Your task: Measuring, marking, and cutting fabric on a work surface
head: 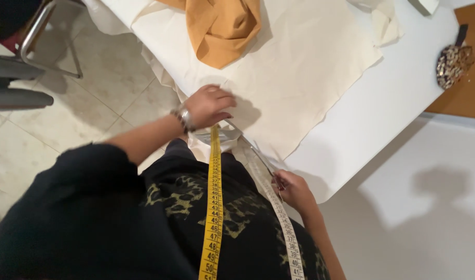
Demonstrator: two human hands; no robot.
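White bench (403, 98) fills the upper right of the frame, with pale floor tiles (108, 88) to the left and a chair frame (35, 36) in the upper left corner. At centre, the left hand (209, 105) lies flat with fingers curled on the cream fabric (299, 72), pressing it down near the bench edge, apparently so the cloth stays taut and does not slide. Its grip is a press, not a clench around anything. Lower and right of centre, the right hand (294, 191) is closed on the handles of scissors (258, 153), whose blades point up-left toward the left hand and meet the fabric's near edge; whether they are open I cannot tell. A yellow measuring tape (214, 207) hangs around the person's neck, both ends falling down the dark top, kept within reach. Farther up, a mustard cloth (222, 26) lies bunched on the cream sheet. At far right a speckled pouch (453, 63) rests on a brown board (468, 93).
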